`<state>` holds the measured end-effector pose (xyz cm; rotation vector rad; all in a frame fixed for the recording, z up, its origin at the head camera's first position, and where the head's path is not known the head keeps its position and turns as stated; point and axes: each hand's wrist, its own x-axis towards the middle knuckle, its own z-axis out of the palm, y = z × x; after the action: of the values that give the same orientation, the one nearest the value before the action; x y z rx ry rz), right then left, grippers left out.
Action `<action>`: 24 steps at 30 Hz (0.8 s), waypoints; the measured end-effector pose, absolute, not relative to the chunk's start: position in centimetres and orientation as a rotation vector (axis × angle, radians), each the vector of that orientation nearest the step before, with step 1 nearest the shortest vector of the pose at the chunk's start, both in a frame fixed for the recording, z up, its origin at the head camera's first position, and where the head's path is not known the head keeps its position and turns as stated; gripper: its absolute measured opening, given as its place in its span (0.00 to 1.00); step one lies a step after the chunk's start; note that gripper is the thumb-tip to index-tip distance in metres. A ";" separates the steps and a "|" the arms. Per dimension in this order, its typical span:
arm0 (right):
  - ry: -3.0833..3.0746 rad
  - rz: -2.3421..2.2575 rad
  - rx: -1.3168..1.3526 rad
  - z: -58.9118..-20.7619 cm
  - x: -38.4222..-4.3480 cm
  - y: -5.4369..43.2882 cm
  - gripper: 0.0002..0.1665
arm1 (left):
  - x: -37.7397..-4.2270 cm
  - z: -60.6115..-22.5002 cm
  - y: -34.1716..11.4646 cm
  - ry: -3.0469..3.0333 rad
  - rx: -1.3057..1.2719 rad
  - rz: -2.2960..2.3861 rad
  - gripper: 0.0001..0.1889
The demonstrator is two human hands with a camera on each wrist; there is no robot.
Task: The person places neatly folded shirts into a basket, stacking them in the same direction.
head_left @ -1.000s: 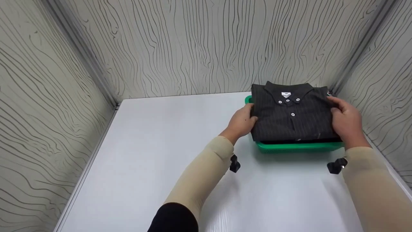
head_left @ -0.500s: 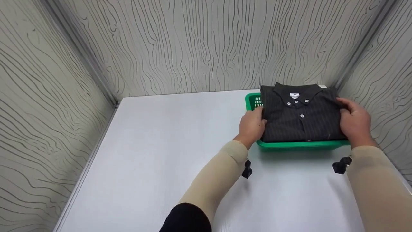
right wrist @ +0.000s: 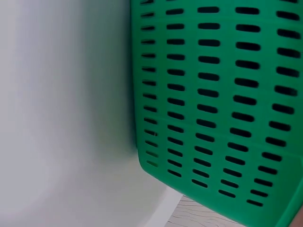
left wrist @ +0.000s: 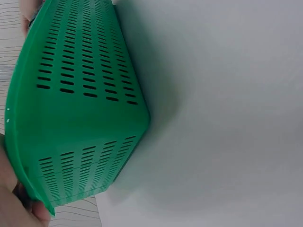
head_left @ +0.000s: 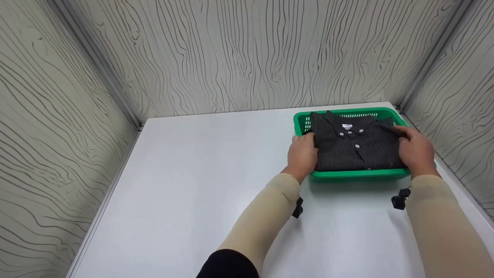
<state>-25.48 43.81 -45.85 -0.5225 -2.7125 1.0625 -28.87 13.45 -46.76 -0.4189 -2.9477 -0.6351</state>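
Observation:
A folded dark striped button-up shirt (head_left: pixel 335 154) lies inside a green perforated plastic basket (head_left: pixel 357 174), its collar toward the back wall. My left hand (head_left: pixel 302 156) holds the shirt's left edge, right at the basket's left rim. On the opposite side, my right hand (head_left: pixel 418 151) grips the right edge, thumb on top of the cloth. Fingers tucked under the cloth are hidden. The left wrist view shows the basket's outer corner (left wrist: pixel 94 109) with left-hand fingers (left wrist: pixel 40 213) at the rim. Mostly the slotted basket wall (right wrist: pixel 208 104) fills the right wrist view.
The basket stands at the back right of a white table (head_left: pixel 185 185), near the corner. Wood-grain patterned panels (head_left: pixel 216 54) rise at the back and both sides, with grey metal strips (head_left: pixel 436 54) at the corners.
The shirt has come down from above the basket's rim into the basket, with both hands lowering along with it. It first shifted right, then slightly back left. More of the rim now shows.

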 end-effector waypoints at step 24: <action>-2.779 0.975 -0.570 -46.0 -25.7 43.7 0.34 | -29.0 -47.5 12.9 -2.932 -0.345 -0.896 0.30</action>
<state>-25.69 43.69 -46.01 -0.5704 -2.7792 0.9755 -29.03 12.90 -47.54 -0.3447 -2.9318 -0.8958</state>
